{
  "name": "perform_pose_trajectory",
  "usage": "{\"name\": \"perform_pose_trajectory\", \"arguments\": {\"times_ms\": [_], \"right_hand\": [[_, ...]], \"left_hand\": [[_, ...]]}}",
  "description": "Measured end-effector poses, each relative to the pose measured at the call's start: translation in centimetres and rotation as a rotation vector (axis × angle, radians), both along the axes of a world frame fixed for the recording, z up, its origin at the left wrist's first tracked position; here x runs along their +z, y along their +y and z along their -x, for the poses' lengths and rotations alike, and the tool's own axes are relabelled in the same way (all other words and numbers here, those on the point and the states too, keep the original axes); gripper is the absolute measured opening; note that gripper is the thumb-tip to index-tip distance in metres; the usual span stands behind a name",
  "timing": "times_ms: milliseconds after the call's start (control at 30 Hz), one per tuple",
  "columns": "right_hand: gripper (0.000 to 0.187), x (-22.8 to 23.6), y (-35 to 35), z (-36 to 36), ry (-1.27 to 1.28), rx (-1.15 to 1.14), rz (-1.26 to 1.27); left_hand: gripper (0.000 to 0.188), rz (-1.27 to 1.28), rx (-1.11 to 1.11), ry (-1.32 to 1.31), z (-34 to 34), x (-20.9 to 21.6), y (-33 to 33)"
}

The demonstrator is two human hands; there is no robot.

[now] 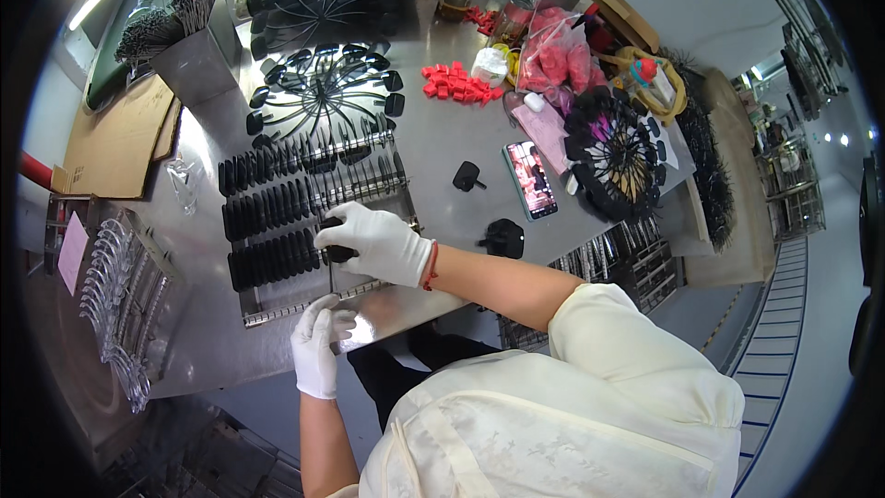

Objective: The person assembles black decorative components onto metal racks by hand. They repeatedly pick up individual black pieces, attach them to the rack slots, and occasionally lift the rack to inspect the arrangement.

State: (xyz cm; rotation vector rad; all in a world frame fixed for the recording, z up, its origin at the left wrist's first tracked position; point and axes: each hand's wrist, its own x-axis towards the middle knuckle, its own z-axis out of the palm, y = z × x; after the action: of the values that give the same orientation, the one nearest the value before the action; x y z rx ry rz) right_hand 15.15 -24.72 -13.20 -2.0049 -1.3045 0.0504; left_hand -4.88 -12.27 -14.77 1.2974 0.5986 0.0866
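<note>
My right hand [383, 244], in a white glove, is closed on a black paddle-shaped piece [339, 253] over the near part of a metal rack [387, 285]. Rows of similar black pieces [272, 260] stand upright side by side in the rack, their thin stems pointing right. Near the rack's front edge my left hand [318, 346], also gloved in white, has its fingers loosely bent and apart, with nothing visible in them. Behind the rack, more black paddle pieces [321, 92] lie in a ring, stems inward. One loose piece [468, 176] lies to the right.
A phone [530, 181] lies right of the rack, near another black ring [616, 152]. Red clips [461, 83] are heaped behind. At left stand a rack of clear pieces [124, 300], cardboard [115, 138] and a metal bin of wire parts [196, 60].
</note>
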Motion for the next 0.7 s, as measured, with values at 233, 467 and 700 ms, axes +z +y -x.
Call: {"name": "perform_pose_trajectory", "arguments": {"times_ms": [233, 467, 700], "right_hand": [[0.043, 1.2, 0.8, -1.3, 0.155, 0.141, -0.036], [0.046, 2.1, -0.1, -0.7, 0.087, 0.063, 0.015], [0.043, 3.4, 1.1, -1.6, 0.195, 0.133, 0.160]], "left_hand": [[0.034, -0.016, 0.062, -0.018, 0.1, -0.2, 1.0], [0.036, 0.011, 0.033, -0.012, -1.0, 0.5, 1.1], [0.034, 0.158, 0.088, -0.034, -0.6, -0.5, 1.2]]}}
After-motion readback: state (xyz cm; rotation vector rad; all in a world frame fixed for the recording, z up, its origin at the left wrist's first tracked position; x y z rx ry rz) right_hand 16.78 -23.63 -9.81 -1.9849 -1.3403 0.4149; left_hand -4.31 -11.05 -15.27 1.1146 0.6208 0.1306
